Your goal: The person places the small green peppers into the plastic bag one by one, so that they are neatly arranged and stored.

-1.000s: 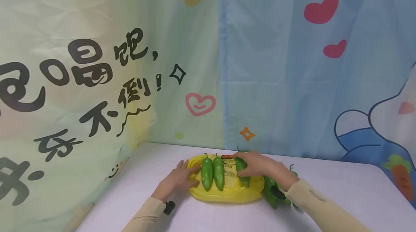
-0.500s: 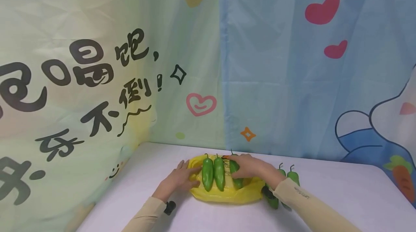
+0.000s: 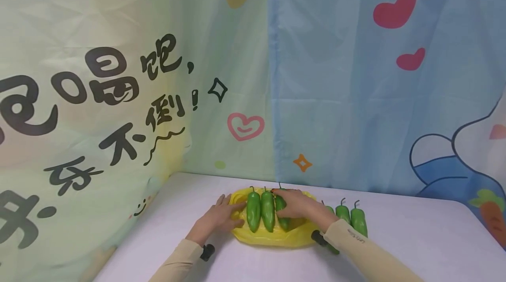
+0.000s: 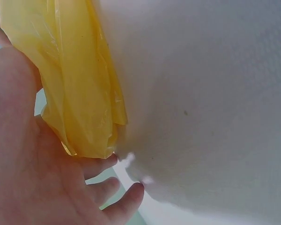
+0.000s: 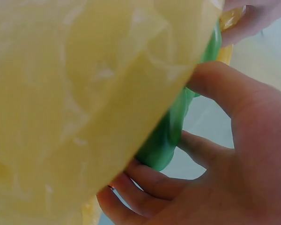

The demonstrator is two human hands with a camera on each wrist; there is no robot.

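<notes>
A yellow plastic bag (image 3: pixel 272 240) lies on the table with its mouth spread open. Two green chili peppers sit side by side on it, one on the left (image 3: pixel 254 215) and one beside it (image 3: pixel 268 216). My right hand (image 3: pixel 295 204) grips a third pepper (image 3: pixel 282 218) just right of them, thumb and fingers around it, stem sticking up past the fingers. At the bag's left rim, my left hand (image 3: pixel 217 216) has its fingers spread and touching the plastic (image 4: pixel 84 93). Bag film hides part of the gripped pepper (image 5: pixel 164 140) in the right wrist view.
Several more green peppers (image 3: pixel 358 220) lie right of the bag, partly behind my right forearm and sleeve (image 3: pixel 367 247). Dark wrist cameras (image 3: pixel 207 252) sit under both wrists. A printed curtain (image 3: pixel 316 75) stands behind the white table (image 3: pixel 407 229).
My right hand has slid left with the pepper, bringing it up against the other two on the bag. More of the peppers at the right now show. My left hand has stayed in place.
</notes>
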